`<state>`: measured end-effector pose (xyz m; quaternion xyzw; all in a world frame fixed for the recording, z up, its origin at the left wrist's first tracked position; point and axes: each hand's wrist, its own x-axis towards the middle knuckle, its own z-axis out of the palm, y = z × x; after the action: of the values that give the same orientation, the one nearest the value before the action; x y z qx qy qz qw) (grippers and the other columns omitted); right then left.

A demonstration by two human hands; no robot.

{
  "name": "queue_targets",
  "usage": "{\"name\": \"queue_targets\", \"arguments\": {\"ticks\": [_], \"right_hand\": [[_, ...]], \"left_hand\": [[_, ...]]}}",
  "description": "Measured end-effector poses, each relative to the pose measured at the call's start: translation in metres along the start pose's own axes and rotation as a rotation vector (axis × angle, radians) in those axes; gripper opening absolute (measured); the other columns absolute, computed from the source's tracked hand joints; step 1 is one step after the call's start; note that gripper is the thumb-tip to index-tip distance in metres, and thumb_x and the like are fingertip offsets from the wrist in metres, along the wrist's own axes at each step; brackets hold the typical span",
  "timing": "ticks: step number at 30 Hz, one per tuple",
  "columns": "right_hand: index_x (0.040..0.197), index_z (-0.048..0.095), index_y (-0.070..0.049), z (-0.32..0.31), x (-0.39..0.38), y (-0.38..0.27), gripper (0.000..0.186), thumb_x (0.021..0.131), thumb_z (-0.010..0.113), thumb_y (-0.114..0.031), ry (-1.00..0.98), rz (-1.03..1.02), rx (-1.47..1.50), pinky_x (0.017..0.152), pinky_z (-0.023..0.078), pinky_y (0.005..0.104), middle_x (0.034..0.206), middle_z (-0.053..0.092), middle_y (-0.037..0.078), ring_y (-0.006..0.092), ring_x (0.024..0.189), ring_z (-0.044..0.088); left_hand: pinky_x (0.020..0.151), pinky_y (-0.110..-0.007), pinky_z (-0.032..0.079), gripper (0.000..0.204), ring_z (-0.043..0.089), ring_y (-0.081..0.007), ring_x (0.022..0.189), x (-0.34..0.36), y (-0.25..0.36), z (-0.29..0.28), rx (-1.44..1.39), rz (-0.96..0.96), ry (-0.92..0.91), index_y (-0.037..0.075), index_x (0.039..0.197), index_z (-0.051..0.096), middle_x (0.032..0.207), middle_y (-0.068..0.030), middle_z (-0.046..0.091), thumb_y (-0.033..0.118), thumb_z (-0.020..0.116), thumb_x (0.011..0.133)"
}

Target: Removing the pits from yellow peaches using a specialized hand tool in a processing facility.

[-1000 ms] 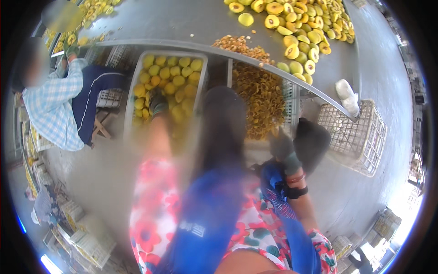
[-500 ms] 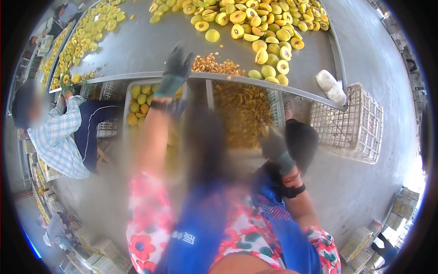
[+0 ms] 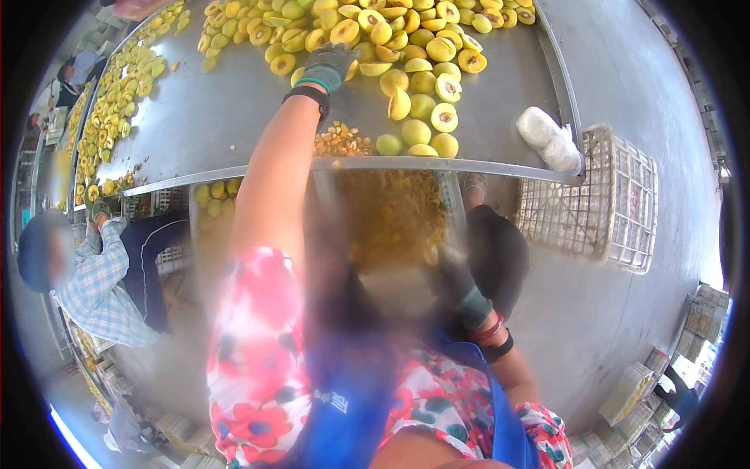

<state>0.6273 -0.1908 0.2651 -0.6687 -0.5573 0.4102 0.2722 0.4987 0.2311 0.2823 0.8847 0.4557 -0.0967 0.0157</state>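
My left hand (image 3: 330, 66), in a dark grey glove, is stretched far over the metal table. Its fingers look extended at the near edge of a pile of yellow-green stone fruit (image 3: 379, 33), many of them cut in half with brown hollows. It touches fruit there, and no firm grip shows. My right hand (image 3: 457, 283), gloved too, is low beside my knee, near a crate of brown pits or scraps (image 3: 398, 215). Its fingers are smeared by blur, so whatever they hold cannot be made out.
A small heap of brown pits (image 3: 342, 142) lies near the table's metal edge (image 3: 484, 167). A white wrapped bundle (image 3: 549, 141) rests at the right corner, above a white plastic crate (image 3: 594, 199). At left, a person in a checked shirt (image 3: 101, 285) sits by more fruit (image 3: 125, 109).
My left hand has moved forward from the table's near edge to the fruit pile. My right hand has dropped slightly lower and to the left. The whole view has shifted.
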Motion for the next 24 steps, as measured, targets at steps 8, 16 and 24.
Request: {"name": "queue_targets", "arguments": {"ticks": [8, 16, 24], "right_hand": [[0.120, 0.050, -0.001, -0.001, -0.002, -0.027, 0.036, 0.087, 0.055, -0.016, -0.072, -0.116, 0.063, 0.054, 0.042, 0.0440, 0.072, 0.052, 0.020, 0.0364, 0.062, 0.055], [0.112, 0.053, -0.001, 0.004, -0.010, -0.079, 0.031, 0.085, 0.060, -0.015, 0.007, -0.019, 0.315, 0.057, 0.045, 0.0367, 0.075, 0.057, 0.016, 0.0262, 0.065, 0.059], [0.095, 0.054, 0.001, 0.011, -0.034, -0.136, 0.019, 0.082, 0.063, -0.010, 0.227, -0.394, 0.405, 0.061, 0.046, 0.0355, 0.077, 0.059, 0.019, 0.0287, 0.067, 0.059]], "left_hand": [[0.090, -0.040, 0.046, 0.061, 0.058, -0.0322, 0.107, -0.072, -0.024, 0.022, -0.425, 0.071, 0.175, 0.014, 0.126, 0.043, 0.119, -0.0128, 0.058, 0.034, 0.072, 0.076], [0.082, -0.035, 0.050, 0.048, 0.062, -0.0239, 0.097, -0.231, 0.039, -0.067, -0.733, 0.330, 0.564, 0.009, 0.124, 0.051, 0.109, -0.0112, 0.062, 0.028, 0.068, 0.083], [0.088, -0.029, 0.046, 0.037, 0.056, -0.0167, 0.099, -0.335, 0.116, -0.070, -1.622, 0.203, 0.458, 0.001, 0.120, 0.050, 0.110, -0.0109, 0.058, 0.029, 0.050, 0.095]]}}
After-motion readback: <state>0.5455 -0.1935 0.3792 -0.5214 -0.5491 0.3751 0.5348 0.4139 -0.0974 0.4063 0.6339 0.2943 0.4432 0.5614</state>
